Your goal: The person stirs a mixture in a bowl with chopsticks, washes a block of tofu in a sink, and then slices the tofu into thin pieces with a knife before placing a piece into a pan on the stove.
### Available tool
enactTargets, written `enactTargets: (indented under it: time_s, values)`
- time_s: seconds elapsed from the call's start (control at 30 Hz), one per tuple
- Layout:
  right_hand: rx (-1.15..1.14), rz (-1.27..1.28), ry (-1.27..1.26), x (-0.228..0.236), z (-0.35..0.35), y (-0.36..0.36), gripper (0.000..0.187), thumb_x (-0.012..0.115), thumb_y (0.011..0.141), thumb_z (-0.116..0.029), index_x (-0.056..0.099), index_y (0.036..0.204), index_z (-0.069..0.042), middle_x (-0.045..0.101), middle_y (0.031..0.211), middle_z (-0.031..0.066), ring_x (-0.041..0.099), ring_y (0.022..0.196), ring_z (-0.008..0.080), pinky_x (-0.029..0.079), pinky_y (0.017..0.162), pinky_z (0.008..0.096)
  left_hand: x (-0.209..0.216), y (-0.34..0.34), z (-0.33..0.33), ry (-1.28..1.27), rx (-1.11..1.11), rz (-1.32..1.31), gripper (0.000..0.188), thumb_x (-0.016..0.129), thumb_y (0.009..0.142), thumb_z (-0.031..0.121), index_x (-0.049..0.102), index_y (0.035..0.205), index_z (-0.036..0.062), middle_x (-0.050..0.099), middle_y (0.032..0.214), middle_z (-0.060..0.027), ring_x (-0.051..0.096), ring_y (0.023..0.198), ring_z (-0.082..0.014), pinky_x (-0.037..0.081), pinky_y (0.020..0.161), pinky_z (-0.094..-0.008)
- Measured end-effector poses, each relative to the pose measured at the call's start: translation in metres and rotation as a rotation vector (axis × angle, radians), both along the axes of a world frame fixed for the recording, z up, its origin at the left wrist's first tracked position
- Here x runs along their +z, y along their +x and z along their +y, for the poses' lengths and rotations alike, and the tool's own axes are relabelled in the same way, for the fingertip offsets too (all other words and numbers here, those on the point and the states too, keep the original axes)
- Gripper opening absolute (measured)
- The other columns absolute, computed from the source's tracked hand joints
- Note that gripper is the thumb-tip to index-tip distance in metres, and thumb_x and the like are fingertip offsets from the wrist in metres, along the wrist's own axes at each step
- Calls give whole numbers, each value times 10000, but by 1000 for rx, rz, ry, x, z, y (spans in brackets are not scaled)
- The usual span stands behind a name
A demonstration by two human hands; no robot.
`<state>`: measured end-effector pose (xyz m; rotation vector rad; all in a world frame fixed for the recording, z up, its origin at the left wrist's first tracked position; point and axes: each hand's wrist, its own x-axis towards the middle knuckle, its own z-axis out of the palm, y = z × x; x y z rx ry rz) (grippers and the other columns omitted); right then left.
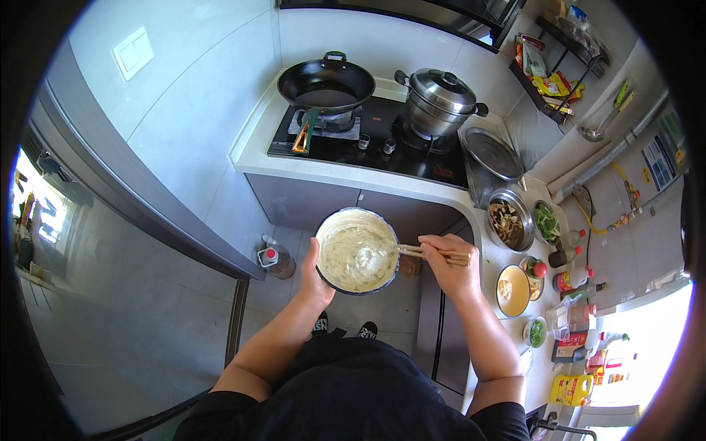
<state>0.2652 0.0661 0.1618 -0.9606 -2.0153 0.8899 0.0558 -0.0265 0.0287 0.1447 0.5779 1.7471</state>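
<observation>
A round bowl (324, 234) with a dark rim is held up in front of me, above the floor. My left hand (316, 276) grips its left side, with the thumb at the rim. Inside is a thick, pale batter (346, 257) with a whiter patch near the middle. My right hand (454, 266) is closed around a pair of chopsticks (413, 251). Their tips reach over the bowl's right edge into the batter, where the ends are hard to make out.
A dark wok (323, 95) and a lidded steel pot (441, 110) stand on the black stove (294, 143). Along the right counter are a steel bowl (523, 239) of sliced food, a yellow bowl (512, 283) and several bottles. A capped jug (278, 262) stands on the floor.
</observation>
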Motion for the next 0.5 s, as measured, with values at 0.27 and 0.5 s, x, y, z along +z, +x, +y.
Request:
enactTargets:
  time_s: [0.27, 0.5]
  values:
    - [64, 63, -623, -1, -4, 0, 133, 633, 860, -71, 703, 939, 11, 678, 776, 82, 646, 664, 117, 524, 581, 216, -11, -2, -4, -12, 31, 89, 693, 451, 915, 558, 402, 1342, 15, 508, 1307, -128, 471, 1231, -247, 382, 1021, -413]
    - [48, 345, -693, -25, -14, -22, 144, 676, 841, -58, 687, 959, 23, 673, 813, 81, 648, 689, 114, 540, 599, 217, -11, 11, -11, 7, -156, -6, 727, 452, 905, 576, 370, 1369, 22, 462, 1357, -147, 448, 1256, -272, 365, 1039, -421]
